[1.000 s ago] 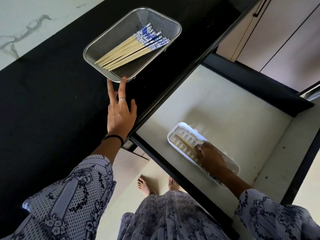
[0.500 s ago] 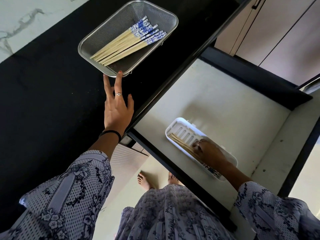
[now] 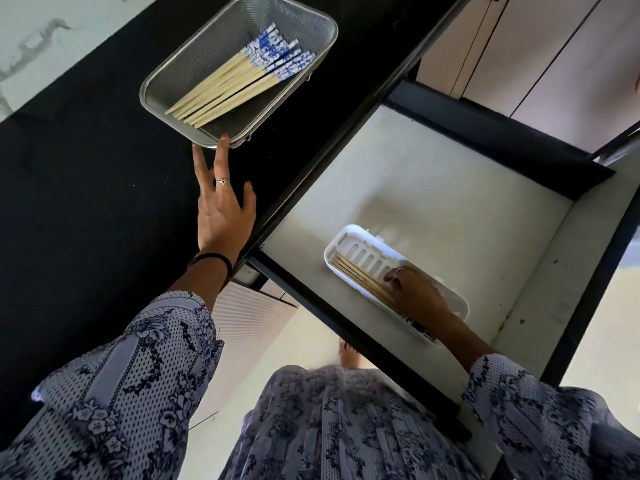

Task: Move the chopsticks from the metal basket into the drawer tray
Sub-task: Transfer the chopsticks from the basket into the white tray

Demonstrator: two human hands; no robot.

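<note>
Since a second ago I see little change: my right hand [image 3: 417, 295] has stayed in the white tray [image 3: 360, 237], and the few chopsticks [image 3: 360, 277] there now lie flatter along its near side, while my left hand [image 3: 221, 209] is still stretched toward the basket [image 3: 322, 20]. The right hand's fingers are curled down onto the sticks in the tray, but I cannot tell whether they pinch them or merely rest on them. Those sticks run from under that hand toward the tray's far end. The larger bundle of chopsticks [image 3: 239, 84], pale with blue-and-white ends, lies diagonally in the basket, just beyond my left fingertips. The left hand is released, fingers straight and spread, the longest fingertip touching the basket's near rim. The tray sits on the pale floor of the open drawer [image 3: 415, 168], under my right hand. The basket stands on the black counter [image 3: 86, 168], which lies under my left hand and forearm. Patterned sleeves [image 3: 131, 382] cover both arms.
</note>
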